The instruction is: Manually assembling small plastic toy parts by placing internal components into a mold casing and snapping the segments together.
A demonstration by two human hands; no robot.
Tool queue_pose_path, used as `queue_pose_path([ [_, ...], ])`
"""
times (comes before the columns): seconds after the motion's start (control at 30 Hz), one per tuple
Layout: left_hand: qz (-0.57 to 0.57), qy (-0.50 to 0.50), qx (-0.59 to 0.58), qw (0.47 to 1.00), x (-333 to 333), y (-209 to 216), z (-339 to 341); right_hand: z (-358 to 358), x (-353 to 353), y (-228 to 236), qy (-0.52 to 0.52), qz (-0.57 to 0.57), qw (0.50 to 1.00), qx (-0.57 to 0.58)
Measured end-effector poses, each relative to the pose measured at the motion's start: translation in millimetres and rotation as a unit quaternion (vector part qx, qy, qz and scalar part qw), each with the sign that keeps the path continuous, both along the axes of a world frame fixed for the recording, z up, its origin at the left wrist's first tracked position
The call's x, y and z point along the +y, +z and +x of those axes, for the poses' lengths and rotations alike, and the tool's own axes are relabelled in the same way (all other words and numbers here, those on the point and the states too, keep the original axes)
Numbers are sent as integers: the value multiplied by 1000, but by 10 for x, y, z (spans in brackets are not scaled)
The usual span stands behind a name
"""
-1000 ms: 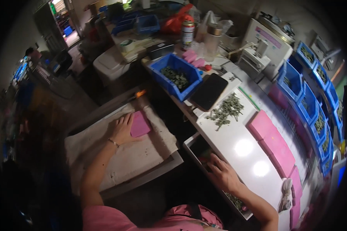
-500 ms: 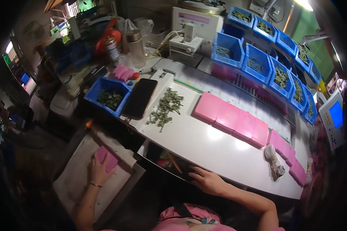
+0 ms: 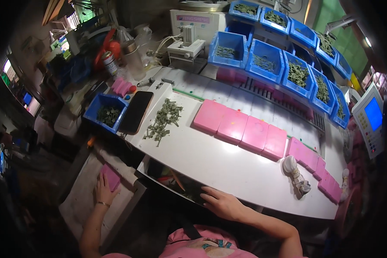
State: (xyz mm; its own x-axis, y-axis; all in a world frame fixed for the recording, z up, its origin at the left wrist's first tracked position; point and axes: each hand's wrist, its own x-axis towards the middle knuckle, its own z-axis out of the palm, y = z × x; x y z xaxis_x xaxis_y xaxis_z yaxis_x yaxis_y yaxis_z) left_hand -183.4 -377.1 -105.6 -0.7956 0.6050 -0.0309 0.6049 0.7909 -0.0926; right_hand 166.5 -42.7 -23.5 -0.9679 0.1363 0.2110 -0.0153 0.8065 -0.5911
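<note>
Pink block (image 3: 110, 176) lay on the low side shelf (image 3: 84, 202) to the left of the white table (image 3: 228, 161), and the left hand (image 3: 102, 192) rested just below it, fingers loosely released and touching its edge, so the step seemed to be picking it up. The right hand (image 3: 222, 203) lay flat, holding nothing, on the dark tray (image 3: 176, 182) at the table's front edge. Next, the fingers would need to close around the block.

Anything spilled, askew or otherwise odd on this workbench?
One thing: a loose heap of small green parts lies scattered on the white table beside a black phone, while similar parts sit in blue bins. The pink blocks lie in a neat row. The left hand rests on a pink block apart, on a lower board.
</note>
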Motion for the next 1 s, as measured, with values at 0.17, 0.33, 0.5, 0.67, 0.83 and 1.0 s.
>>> queue_pose_path([
  [0.17,61,-45,-3,997,135,513,301,222,69,107,-34,-28,999,-16],
  [0.33,260,-380,23,887,1886,1475,854,284,159,73,-37,-27,999,-6],
  [0.5,204,-581,10,788,3217,1591,992,359,155,194,-60,1,998,7],
  [0.67,136,-676,-24,724,3641,1326,1158,753,186,216,-136,-68,988,-16],
  [0.83,154,-552,-134,808,3478,1121,1345,1118,234,155,-192,-80,978,-21],
  [1.0,176,-504,-161,830,3439,968,1377,1322,581,294,-225,-83,970,42],
])
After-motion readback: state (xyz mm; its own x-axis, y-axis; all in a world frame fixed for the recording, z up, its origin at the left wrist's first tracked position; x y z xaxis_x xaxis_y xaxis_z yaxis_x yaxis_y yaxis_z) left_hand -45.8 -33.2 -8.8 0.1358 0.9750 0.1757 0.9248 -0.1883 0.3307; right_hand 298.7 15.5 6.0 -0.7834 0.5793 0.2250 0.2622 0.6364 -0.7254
